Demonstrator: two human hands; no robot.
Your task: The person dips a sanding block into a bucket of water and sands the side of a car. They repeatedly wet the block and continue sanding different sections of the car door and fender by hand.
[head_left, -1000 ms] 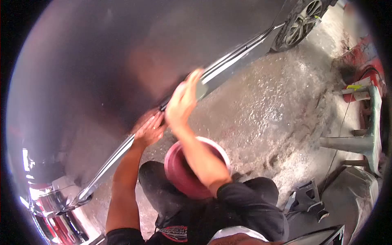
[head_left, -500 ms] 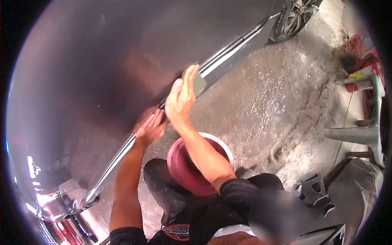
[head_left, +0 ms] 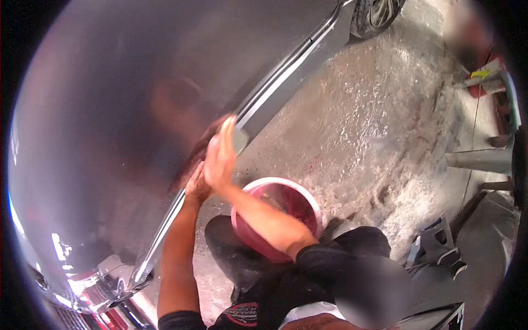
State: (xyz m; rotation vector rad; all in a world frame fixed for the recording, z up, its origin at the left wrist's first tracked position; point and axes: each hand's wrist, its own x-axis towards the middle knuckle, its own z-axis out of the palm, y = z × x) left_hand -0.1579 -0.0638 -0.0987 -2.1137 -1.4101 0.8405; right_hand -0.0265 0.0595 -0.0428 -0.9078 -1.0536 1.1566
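Observation:
A dark, glossy car (head_left: 110,110) fills the left side, with a bright trim strip (head_left: 280,77) running along its lower edge. My right hand (head_left: 221,159) lies along this edge, fingers straight and together, and presses a flat grey-green pad (head_left: 240,141) to the strip; what the pad is made of cannot be made out. Just below it, my left hand (head_left: 198,184) rests against the panel with nothing visible in it. Its fingertips are hidden behind the right hand. A pink bucket (head_left: 314,212) stands between my knees, under my right forearm.
Wet, rough concrete floor (head_left: 352,137) stretches to the right of the car. A wheel (head_left: 379,14) is at the top. Pale plastic chair legs (head_left: 484,160) reach in from the right. Black plastic parts (head_left: 437,245) lie by my right knee.
My right hand has slid down and left along the car's edge with the pad. The left hand is now closer to it and partly covered. The view has shifted slightly.

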